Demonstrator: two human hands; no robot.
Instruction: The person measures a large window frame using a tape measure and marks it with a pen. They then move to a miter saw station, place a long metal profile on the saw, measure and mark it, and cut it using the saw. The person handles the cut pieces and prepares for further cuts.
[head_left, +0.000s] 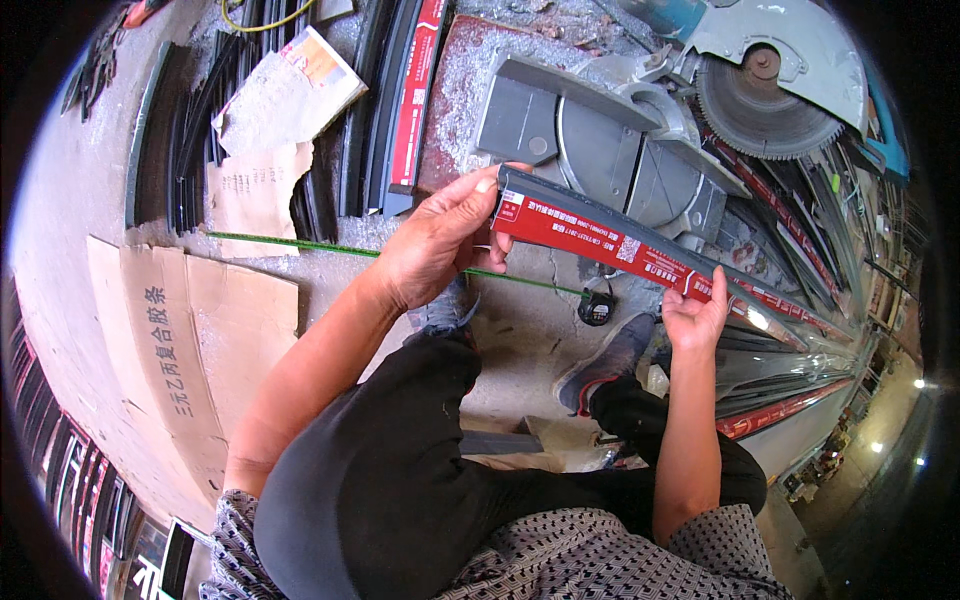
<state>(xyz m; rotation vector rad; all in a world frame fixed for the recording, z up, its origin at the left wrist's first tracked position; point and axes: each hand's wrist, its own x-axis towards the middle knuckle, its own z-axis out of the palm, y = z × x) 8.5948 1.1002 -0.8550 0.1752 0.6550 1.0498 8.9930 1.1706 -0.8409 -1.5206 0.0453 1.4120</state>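
Note:
A long dark grey metal profile with a red printed film [580, 232] slants across the middle, its far end running off to the right. My left hand [440, 240] grips its near left end, thumb on top and fingers curled behind. Farther along, my right hand [695, 318] holds the lower edge between thumb and fingers. Just beyond the profile stands a miter saw with a grey metal table [600, 150] and a raised round toothed blade [765, 105]. Below the profile, a black tape measure [596, 306] lies on the floor, its green blade [335, 247] drawn out leftward.
Flattened cardboard [190, 350] lies at the left. Dark profiles and strips [385, 110], one red-filmed, lie at the upper left under torn paper [290, 90]. More wrapped profiles [780, 385] stretch away on the right. My shoes [605, 365] are on the floor below the saw.

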